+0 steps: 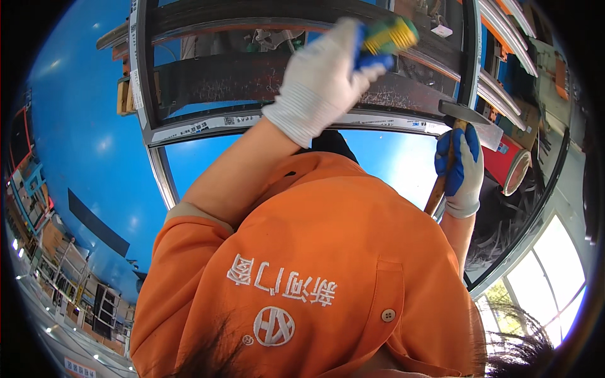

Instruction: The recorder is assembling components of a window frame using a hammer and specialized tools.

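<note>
My left hand (331,79), in a white glove with a blue palm, reaches over a dark window frame (208,129). Its fingers are closed on a green and yellow ribbed object (391,36), blurred by motion, whose exact kind I cannot make out. To the right, my right hand (463,160), gloved alike, grips a hammer (435,196) by its wooden handle. The dark metal hammer head (466,113) points up beside the frame's near right corner. White printed protective film runs along the frame's near edge.
The frame has dark crossbars (214,79) with scratched faces. Silver metal profiles (504,97) lie beyond its right side. A red round container (513,167) stands near the right hand. Wooden blocks (126,94) sit by the left side. Blue floor (94,145) spreads out at left.
</note>
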